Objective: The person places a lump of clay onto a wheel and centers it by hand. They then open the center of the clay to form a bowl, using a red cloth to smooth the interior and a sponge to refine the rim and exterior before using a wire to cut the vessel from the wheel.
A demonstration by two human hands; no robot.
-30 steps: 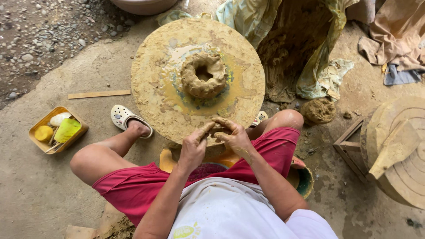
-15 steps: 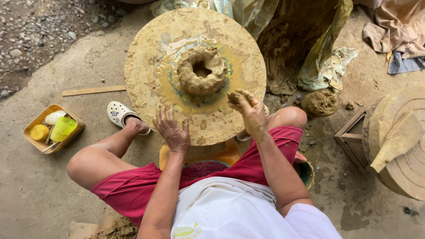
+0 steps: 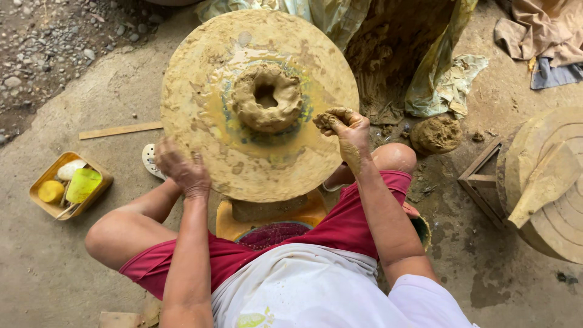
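A round, clay-smeared potter's wheel (image 3: 200,152) lies in front of me, with a hollow ring-shaped lump of wet clay (image 3: 266,97) at its centre. My left hand (image 3: 181,169) rests flat on the wheel's near left rim, fingers spread, holding nothing. My right hand (image 3: 343,129) hovers over the wheel's right edge, fingers closed on a small piece of clay (image 3: 328,121), a little to the right of the ring.
A yellow tray (image 3: 45,176) with sponges and tools sits on the ground at left, a wooden stick (image 3: 120,130) beyond it. A clay ball (image 3: 436,134) and a plastic-wrapped clay heap (image 3: 388,54) lie at right. Round wooden boards (image 3: 555,182) stand at far right.
Both hands left my lap, where they worked clay together. The left moved onto the wheel's left rim; the right rose to the wheel's right edge with the clay piece.
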